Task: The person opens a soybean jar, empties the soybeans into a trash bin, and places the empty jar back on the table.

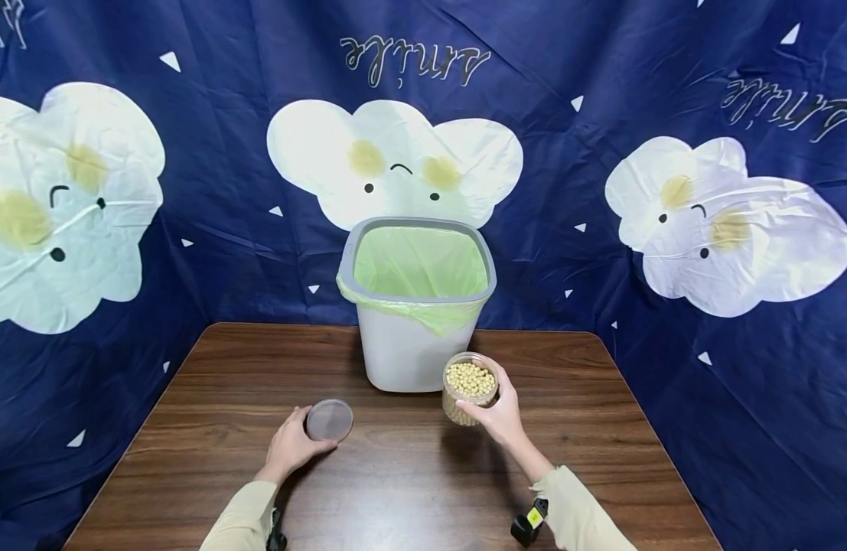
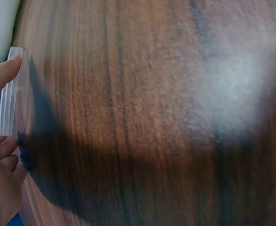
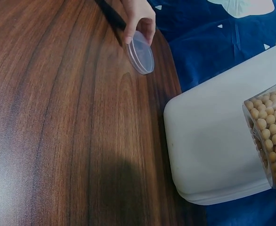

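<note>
A clear round plastic jar [image 1: 468, 390] of pale yellow soybeans is gripped by my right hand [image 1: 502, 413], lifted off the table in front of the bin. Its top is uncovered and the beans show inside. My left hand [image 1: 292, 442] pinches a clear round lid [image 1: 330, 421] by its edge, above the table to the left. In the left wrist view, the thumb and fingers hold the ribbed lid rim [image 2: 10, 94]. The right wrist view shows the tilted jar [image 3: 272, 132] at the right edge, with most of the right hand out of sight.
A white bin [image 1: 409, 344] with a grey rim and green liner bag [image 1: 423, 260] stands at the back of the brown wooden table [image 1: 258, 367]. Dark blue cloth [image 1: 561, 46] with cloud prints hangs behind and on both sides.
</note>
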Demonstrator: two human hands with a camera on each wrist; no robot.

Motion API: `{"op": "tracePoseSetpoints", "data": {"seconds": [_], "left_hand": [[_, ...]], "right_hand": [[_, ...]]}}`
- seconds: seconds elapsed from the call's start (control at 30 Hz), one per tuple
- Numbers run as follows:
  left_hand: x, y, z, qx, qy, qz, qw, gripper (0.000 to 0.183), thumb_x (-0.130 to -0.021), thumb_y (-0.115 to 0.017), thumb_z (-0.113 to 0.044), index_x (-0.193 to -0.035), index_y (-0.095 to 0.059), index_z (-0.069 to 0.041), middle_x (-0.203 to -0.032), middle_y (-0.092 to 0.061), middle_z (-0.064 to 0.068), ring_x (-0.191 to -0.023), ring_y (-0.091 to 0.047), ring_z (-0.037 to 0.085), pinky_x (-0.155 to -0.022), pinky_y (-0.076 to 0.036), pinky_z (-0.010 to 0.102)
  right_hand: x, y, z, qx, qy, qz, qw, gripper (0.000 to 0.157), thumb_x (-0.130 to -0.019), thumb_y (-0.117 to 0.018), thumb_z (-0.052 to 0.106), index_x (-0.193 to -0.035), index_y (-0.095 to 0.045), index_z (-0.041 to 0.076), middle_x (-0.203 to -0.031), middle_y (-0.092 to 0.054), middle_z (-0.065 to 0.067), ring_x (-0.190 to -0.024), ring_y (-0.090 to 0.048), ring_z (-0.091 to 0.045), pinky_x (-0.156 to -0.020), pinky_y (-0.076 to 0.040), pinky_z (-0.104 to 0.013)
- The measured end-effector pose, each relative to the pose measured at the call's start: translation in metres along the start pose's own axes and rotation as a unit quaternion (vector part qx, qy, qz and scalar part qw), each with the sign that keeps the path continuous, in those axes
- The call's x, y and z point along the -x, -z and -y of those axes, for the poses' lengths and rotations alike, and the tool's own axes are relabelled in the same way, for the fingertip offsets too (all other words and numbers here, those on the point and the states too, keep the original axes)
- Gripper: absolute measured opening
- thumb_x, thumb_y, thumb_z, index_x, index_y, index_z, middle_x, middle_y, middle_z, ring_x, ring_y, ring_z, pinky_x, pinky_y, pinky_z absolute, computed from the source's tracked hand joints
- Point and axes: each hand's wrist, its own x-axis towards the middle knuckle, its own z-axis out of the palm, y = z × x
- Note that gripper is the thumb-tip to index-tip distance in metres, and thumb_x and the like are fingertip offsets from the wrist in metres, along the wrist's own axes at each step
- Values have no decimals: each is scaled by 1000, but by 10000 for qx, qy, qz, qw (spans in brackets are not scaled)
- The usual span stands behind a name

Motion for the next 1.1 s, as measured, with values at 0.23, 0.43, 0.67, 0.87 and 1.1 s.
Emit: {"op": "tracePoseSetpoints", "data": {"seconds": [0.23, 0.43, 0.67, 0.87, 1.1], "left_hand": [[3, -1, 3, -91, -164, -14, 9998, 92, -54, -80, -45, -124, -49, 6, -127, -47, 26, -125, -34, 41, -91, -39, 53], [4, 0, 3, -172, -284, 21, 9994, 94, -53, -81, -44, -124, -48, 8, -127, -46, 26, -124, -35, 42, -89, -40, 53], [3, 17, 0, -250, -395, 174, 9988, 99, -55, -80, -48, -125, -45, 12, -126, -44, 32, -118, -39, 45, -91, -39, 54], [-10, 48, -16, -275, -753, 1, 9968, 96, -61, -78, -45, -129, -41, 11, -131, -40, 30, -122, -34, 46, -95, -34, 56], [-42, 104, -65, 67, -1155, -315, 9928, 99, -66, -75, -49, -136, -33, 6, -138, -33, 26, -127, -30, 41, -101, -28, 52]], "right_hand": [[0, 1, -1, -27, 55, -27, 10000, 74, -59, -78, -9, -124, -42, -14, -116, -50, -33, -106, -45, -45, -93, -36, -18], [1, 2, 1, -33, 24, -56, 10000, 74, -59, -77, -9, -124, -42, -14, -116, -51, -32, -107, -46, -43, -93, -37, -18], [0, 4, 4, -92, 9, -118, 9999, 74, -59, -77, -10, -124, -41, -15, -116, -49, -35, -107, -45, -45, -94, -36, -18], [-1, 9, 7, 78, 77, -119, 9999, 74, -58, -77, -10, -123, -42, -16, -115, -51, -34, -105, -46, -45, -93, -36, -17], [-3, 16, 7, 114, 52, -73, 9999, 73, -59, -77, -10, -124, -42, -14, -116, -50, -32, -107, -45, -43, -93, -35, -18]]}}
